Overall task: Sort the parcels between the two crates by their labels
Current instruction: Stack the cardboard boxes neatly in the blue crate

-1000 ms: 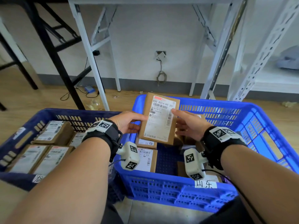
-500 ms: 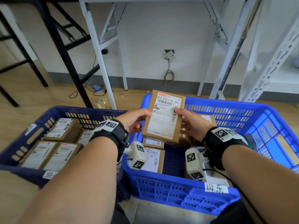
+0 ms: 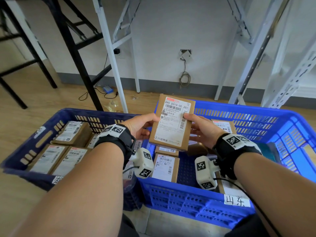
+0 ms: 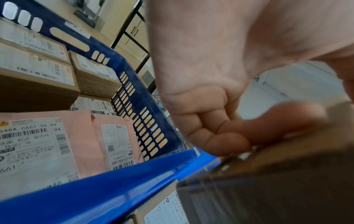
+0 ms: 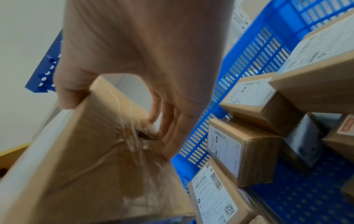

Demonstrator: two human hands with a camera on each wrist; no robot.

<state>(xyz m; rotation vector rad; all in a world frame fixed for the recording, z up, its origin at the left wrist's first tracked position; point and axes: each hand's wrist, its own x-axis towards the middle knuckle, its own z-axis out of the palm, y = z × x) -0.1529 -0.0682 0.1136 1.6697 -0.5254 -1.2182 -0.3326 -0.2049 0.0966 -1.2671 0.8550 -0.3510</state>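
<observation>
Fingers of both hands clasp a brown cardboard parcel [image 3: 172,122] by its long edges, label up, above the near-left corner of the bright blue crate [image 3: 266,115]. On the left hand [image 3: 138,127] the thumb lies on the label face with the other fingers curled beneath, as the left wrist view confirms; on the right hand [image 3: 202,130] the thumb presses the barcode edge while the straighter fingers [image 5: 172,142] support the crumpled, taped underside.

Over the past second the parcel has risen slightly and drawn nearer the head camera, its top tipped away, so the printed code "890 D314-00 201" now reads plainly. That suggests the label is being checked and no crate has yet been chosen.

Beneath it, more labelled boxes [image 3: 165,168] lie in the bright crate, whose front carries a handwritten tag [image 3: 236,200]. Just beside it on the left, the darker blue crate [image 3: 34,139] holds several boxes [image 3: 71,132] and, in the left wrist view, two pink mailers [image 4: 80,136]. Beyond stand metal table legs [image 3: 111,53] on a wooden floor.
</observation>
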